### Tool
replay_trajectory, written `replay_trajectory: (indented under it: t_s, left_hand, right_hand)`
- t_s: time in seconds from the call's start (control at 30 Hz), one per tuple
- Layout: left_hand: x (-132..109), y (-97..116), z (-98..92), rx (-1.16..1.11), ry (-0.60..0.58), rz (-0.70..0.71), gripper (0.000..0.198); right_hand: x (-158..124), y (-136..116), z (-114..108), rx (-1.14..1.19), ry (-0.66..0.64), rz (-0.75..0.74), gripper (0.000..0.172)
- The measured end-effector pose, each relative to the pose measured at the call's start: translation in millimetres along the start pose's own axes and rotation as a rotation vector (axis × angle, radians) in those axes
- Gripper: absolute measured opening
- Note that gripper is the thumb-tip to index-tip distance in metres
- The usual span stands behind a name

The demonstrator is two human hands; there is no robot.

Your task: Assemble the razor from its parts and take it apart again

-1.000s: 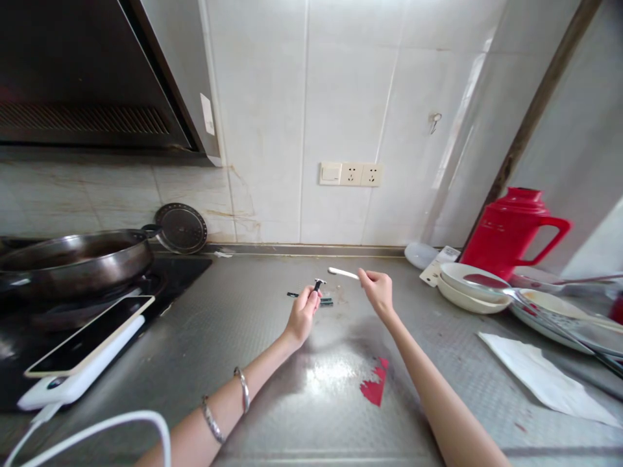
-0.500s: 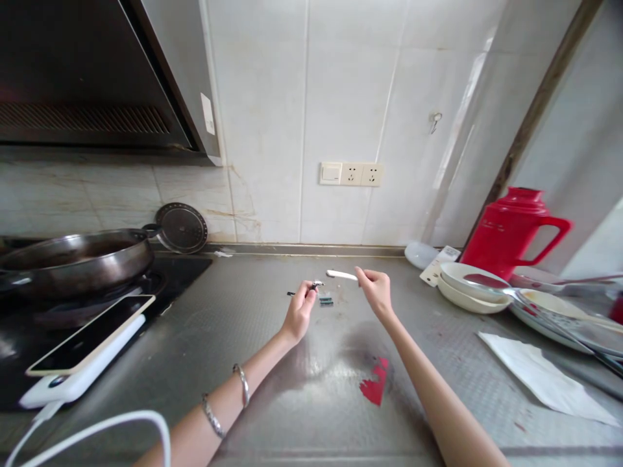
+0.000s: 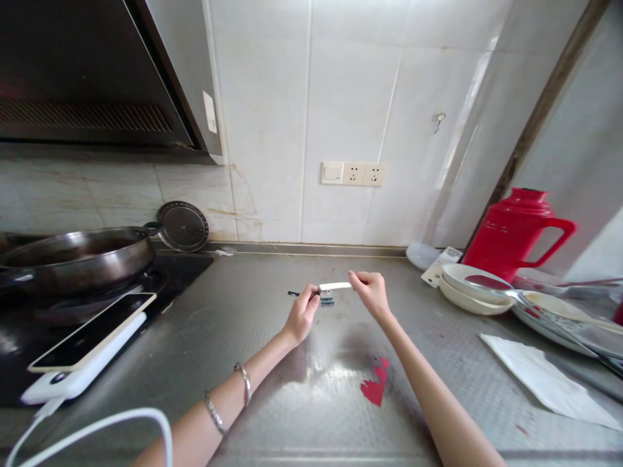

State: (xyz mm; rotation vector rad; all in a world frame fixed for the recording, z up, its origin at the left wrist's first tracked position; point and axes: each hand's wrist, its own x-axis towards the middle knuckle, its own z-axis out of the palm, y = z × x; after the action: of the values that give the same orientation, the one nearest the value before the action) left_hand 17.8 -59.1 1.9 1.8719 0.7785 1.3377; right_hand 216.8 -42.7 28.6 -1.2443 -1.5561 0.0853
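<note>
My left hand (image 3: 302, 316) is closed, pinching a small dark piece (image 3: 316, 293) whose kind I cannot make out, just above the counter. Between the fingertips of my right hand (image 3: 372, 295) is the end of a slim white stick (image 3: 335, 286), held level. Its far end meets the dark piece at my left fingertips; whether they are joined or only touching, I cannot tell. Small dark teal pieces (image 3: 327, 301) lie on the metal counter (image 3: 272, 402) just past my left hand. A short black strip (image 3: 293, 294) shows to the left of my left fingers.
On the left, a pan (image 3: 82, 259) stands on the black stove, near a phone (image 3: 95, 332) on a white power bank (image 3: 73, 387) with a cable. At right are stacked bowls (image 3: 467, 298), a red thermos jug (image 3: 511, 233) and a white paper (image 3: 545, 379). A red scrap (image 3: 376, 386) lies in front.
The white stick has come left and down so its far end now meets the dark piece at my left fingertips; before, there was a gap. My left hand stays nearly in place.
</note>
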Motion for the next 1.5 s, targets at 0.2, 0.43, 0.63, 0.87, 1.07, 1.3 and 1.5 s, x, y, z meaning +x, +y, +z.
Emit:
replay_trajectory:
  t_s: [0.2, 0.43, 0.63, 0.87, 1.07, 1.3, 1.5]
  left_hand:
    - [0.8, 2.8, -0.3, -0.01, 0.026, 0.019, 0.026]
    - [-0.4, 5.1, 0.2, -0.01, 0.005, 0.032, 0.027]
    - [-0.2, 4.6, 0.9, -0.005, -0.008, 0.053, 0.026]
    - [-0.8, 1.5, 0.3, 0.01, -0.013, 0.049, 0.027]
    - [-1.7, 4.8, 1.7, 0.014, -0.056, 0.072, 0.028]
    - [-2.1, 7.6, 2.9, 0.006, -0.019, 0.053, 0.027]
    - [2.1, 0.5, 6.0, -0.157, 0.09, -0.081, 0.026]
  right_hand:
    - [0.9, 6.7, -5.6, 0.023, 0.08, 0.085, 0.047]
    - [0.0, 3.6, -1.6, 0.018, -0.001, -0.003, 0.049]
    - [0.3, 2.3, -2.4, 0.079, 0.035, 0.033, 0.048]
    - [-1.8, 6.0, 1.7, 0.075, -0.009, 0.044, 0.049]
    - [-3.6, -0.5, 7.7, 0.123, -0.036, 0.026, 0.048]
    - [-3.3, 21.3, 2.9, 0.09, 0.042, 0.177, 0.049]
    - [4.2, 11.5, 7.1, 0.255, 0.081, 0.363, 0.052]
